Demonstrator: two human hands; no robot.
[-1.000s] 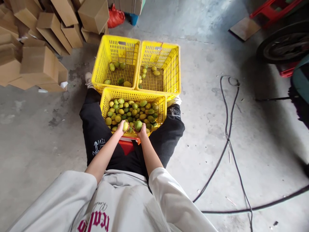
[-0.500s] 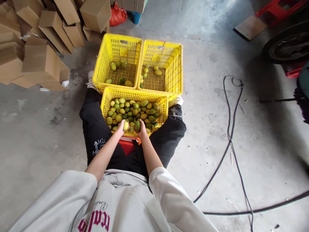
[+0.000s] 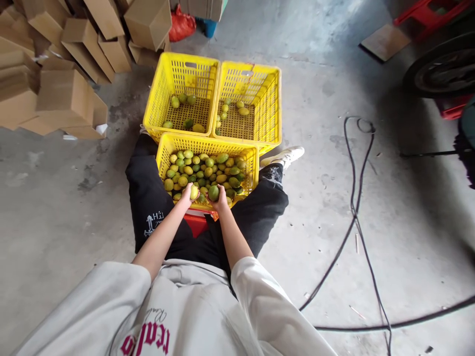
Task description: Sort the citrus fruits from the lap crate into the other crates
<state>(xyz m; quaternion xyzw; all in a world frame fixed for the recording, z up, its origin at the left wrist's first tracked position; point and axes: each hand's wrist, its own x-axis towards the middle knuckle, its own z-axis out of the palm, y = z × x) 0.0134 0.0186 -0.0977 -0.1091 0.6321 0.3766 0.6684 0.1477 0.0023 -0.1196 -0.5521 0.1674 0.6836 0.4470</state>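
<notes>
far crates [image 3: 270, 106]: are opening upward, their walls barring sideways passage
near crate [image 3: 208, 141]: fruit [image 3: 222, 158] is crowding its bottom
right floor [image 3: 315, 193]: is stretching open toward the black cable [image 3: 354, 216]

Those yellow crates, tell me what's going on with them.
A person sits with the near crate between their legs, holding a yellow fruit in the left hand and a green fruit in the right hand. The near crate holds many green and yellow fruits. The far-left crate and far-right crate each hold only a few.
</notes>
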